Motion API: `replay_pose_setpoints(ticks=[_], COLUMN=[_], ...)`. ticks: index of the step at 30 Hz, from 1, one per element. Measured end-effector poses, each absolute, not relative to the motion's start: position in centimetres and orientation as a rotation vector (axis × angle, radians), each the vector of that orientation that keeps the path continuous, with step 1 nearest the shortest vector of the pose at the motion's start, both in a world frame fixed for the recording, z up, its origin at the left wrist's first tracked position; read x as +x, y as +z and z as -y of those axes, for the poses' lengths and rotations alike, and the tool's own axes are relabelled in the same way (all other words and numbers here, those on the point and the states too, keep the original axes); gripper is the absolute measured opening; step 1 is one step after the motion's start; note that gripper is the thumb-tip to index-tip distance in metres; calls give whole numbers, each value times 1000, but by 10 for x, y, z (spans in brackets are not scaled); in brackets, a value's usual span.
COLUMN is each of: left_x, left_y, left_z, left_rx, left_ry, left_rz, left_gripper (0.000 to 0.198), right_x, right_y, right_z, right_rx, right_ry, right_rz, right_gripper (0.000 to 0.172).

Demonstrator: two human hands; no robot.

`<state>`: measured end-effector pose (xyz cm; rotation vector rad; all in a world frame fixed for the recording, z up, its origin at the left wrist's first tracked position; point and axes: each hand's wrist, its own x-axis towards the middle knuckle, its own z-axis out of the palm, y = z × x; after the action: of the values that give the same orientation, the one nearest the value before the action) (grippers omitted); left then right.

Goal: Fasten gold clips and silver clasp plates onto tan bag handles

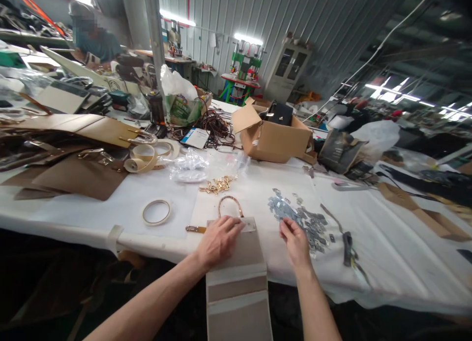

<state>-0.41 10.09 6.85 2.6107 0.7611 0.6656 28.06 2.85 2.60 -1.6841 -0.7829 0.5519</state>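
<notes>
A long beige-grey panel [238, 255] hangs over the table's front edge, with a brown curved handle [230, 199] at its far end and a tan strap with a metal end [195, 229] sticking out to the left. My left hand [220, 240] lies over the panel's top, fingers bent; what is under them is hidden. Right of the panel, my right hand [294, 237] has its fingertips pinched together beside a pile of small grey metal plates [313, 225]; anything between them is too small to name. Gold-coloured metal pieces [219, 184] lie beyond the handle.
A masking tape roll [156, 212] lies on the white table [173, 237], left of the panel. Brown leather pieces [81, 173] are stacked at the left. An open cardboard box [276, 141] stands behind. Another person [98, 41] sits at the far left.
</notes>
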Motion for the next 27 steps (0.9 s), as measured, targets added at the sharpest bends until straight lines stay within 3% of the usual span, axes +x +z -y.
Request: replay_pose_setpoints(ticks=[4,8,13,27], left_x=[35,50,37,42], left_y=[89,85,67,68], left_z=[-99,-105,-107,-101], left_rx=[2598,2543,2471,2423], left_ry=[437,290,370,446], left_rz=[-904,-1092,-1080,-1159], left_gripper=[39,47,55,28], right_x=[236,217,216,213], right_y=[23,17,13,16], right_z=[-26,-29,-28,-25], right_rx=[-1510,-1635,-1711,-1756], right_ry=[751,699,698,612], right_rz=[703,805,954,1003], right_gripper=[43,42,41,42])
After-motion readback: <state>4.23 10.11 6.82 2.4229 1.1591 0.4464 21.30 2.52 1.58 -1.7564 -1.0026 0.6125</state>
